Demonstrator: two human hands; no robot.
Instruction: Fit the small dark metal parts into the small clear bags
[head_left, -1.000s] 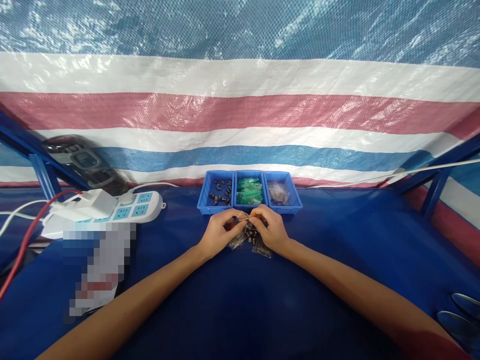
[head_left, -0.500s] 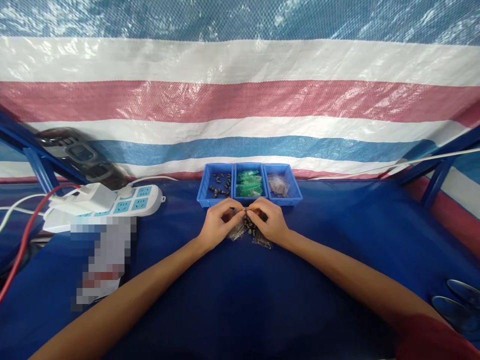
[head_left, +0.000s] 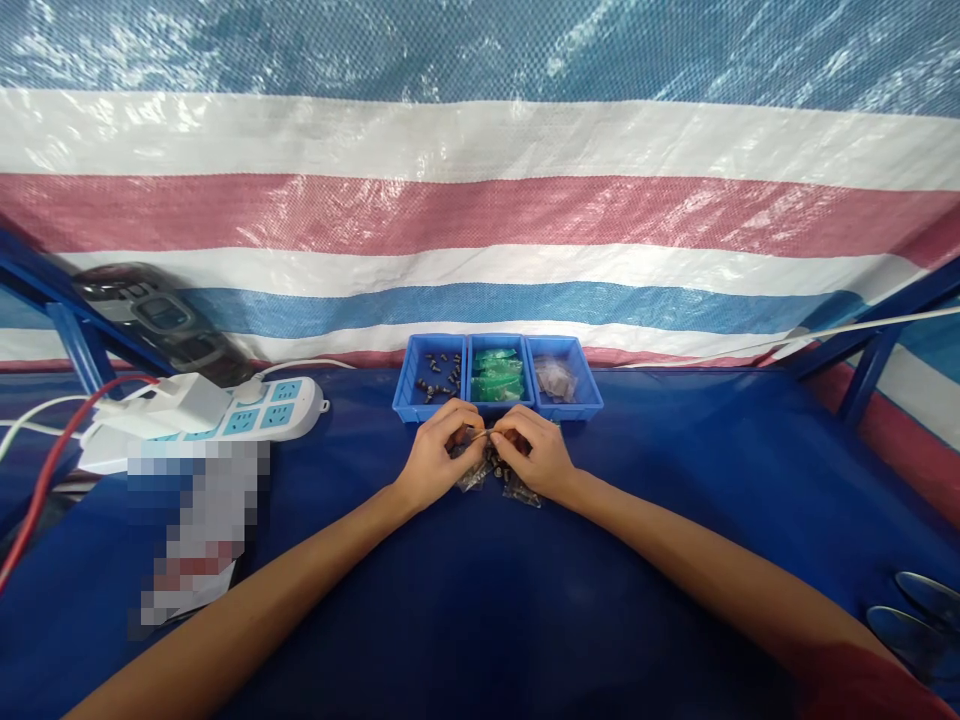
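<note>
My left hand (head_left: 439,458) and my right hand (head_left: 541,462) meet fingertip to fingertip just in front of the blue bins. Each is closed in a pinch on something small between them that I cannot make out. Beneath the fingers lies a pile of small dark screw-like parts (head_left: 498,467), partly hidden by the hands. Clear plastic bags lie beside the pile, one bag (head_left: 474,477) by my left fingers and another bag (head_left: 522,492) under my right hand.
Behind my hands stand a left bin (head_left: 406,390) of dark screw-like parts, a middle bin of green packets (head_left: 498,385) and a right bin of clear bags (head_left: 555,380). A power strip (head_left: 289,410) with cables sits left, eyeglasses (head_left: 911,630) at right. A striped tarp (head_left: 480,215) hangs behind.
The view has tilted slightly up, so the bins and hands sit a little lower. My fingertips have shifted slightly but stay pinched together over the pile.
</note>
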